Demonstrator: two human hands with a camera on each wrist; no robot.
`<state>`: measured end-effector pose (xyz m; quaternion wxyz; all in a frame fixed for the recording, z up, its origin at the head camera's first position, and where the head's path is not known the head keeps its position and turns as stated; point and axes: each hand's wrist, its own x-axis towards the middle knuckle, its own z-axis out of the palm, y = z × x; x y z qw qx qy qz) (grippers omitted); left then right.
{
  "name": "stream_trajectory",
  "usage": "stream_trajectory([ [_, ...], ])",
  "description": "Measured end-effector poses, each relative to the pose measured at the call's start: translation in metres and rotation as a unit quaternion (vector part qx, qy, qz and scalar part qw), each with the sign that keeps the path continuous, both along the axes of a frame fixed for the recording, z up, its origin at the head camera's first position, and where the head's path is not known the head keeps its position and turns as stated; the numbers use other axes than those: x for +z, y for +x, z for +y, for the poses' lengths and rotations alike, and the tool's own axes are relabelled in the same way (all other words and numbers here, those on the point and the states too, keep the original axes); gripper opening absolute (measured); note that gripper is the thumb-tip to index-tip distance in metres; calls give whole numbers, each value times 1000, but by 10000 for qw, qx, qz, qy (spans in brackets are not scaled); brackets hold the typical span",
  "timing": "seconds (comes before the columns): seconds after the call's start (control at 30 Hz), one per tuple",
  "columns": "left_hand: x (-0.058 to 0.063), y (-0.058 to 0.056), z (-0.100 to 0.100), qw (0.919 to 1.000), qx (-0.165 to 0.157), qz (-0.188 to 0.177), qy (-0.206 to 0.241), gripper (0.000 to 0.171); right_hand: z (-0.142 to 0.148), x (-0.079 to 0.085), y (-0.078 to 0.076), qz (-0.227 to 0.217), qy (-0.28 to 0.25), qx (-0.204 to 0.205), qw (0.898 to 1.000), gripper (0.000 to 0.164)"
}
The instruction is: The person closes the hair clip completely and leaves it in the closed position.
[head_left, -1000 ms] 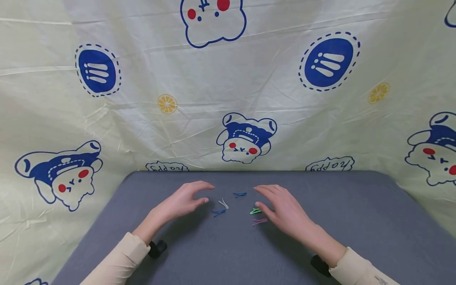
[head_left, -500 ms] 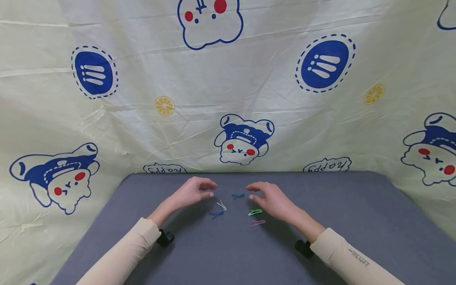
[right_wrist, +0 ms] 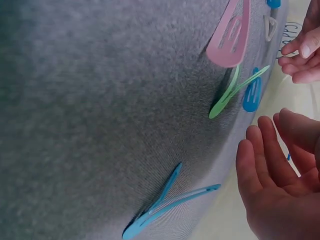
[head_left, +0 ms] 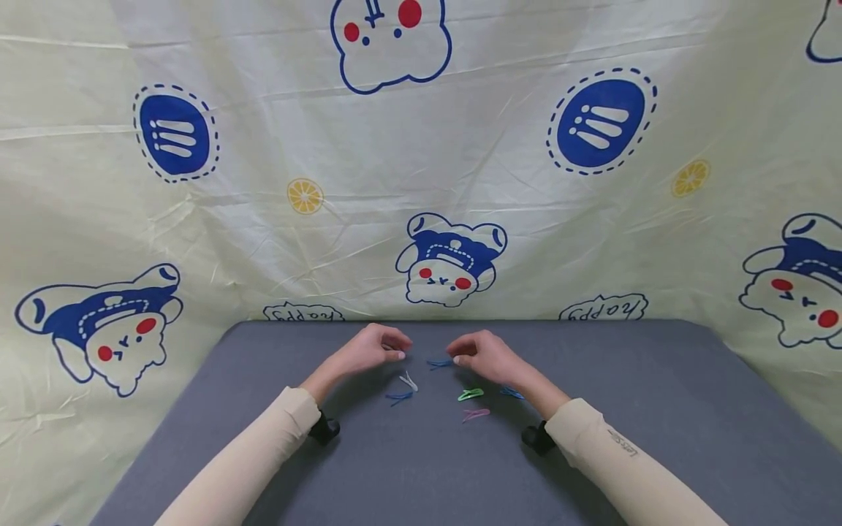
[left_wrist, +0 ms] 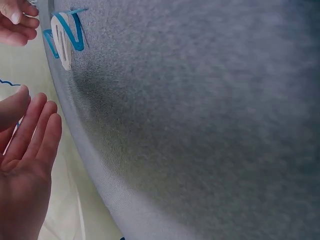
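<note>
I see both hands empty, fingers loosely bent: the right hand (head_left: 490,356) beyond the green clip (head_left: 470,394), the left hand (head_left: 368,349) farther left of it. Past the green clip, the far blue clip (head_left: 438,363) has its end covered by my right thumb. Left of it lie the white clip (head_left: 412,386) and left blue clip (head_left: 404,397); nearer me, the pink clip (head_left: 476,415); right, the outer blue clip (head_left: 510,392) — partly masked by my wrist (head_left: 542,393).

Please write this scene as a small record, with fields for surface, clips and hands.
Surface: dark grey cloth-covered table
Clip count: six
Left clips: white V-shaped hair clip, blue V-shaped hair clip
Far middle clip: second blue hair clip
Right clips: light green V-shaped hair clip, pink V-shaped hair clip, third blue hair clip
Left hand: above table, holding nothing
Right hand: above table, nearest second blue hair clip, holding nothing
</note>
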<state>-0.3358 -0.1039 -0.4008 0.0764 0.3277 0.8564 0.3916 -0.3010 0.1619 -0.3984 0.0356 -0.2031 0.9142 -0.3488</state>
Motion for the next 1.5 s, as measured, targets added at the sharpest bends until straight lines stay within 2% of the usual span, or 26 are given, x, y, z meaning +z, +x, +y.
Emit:
stream_trajectory([
  [0.13,-4,-6,5,9993,143,-336,50,25,-2,-4,-7,-185,15,-5,9998,21],
  [0.37,-10,-9,7,9962,264,-824,111,26,-6,-12,-17,-494,-88,70,9987,20],
  [0.63,-19,-13,11,9882,460,-1412,377,24,-9,-15,-23,-791,-279,-21,9965,18],
  [0.9,-24,-16,13,9869,551,-1444,473,22,-9,-16,-29,-701,-212,107,9973,14],
  [1.17,-21,-15,16,9877,500,-1416,438,23,-8,-18,-30,-544,-18,-197,9983,9],
  [1.5,-24,-14,17,9848,654,-1525,518,23,-8,-21,-29,-498,12,-207,9985,8],
])
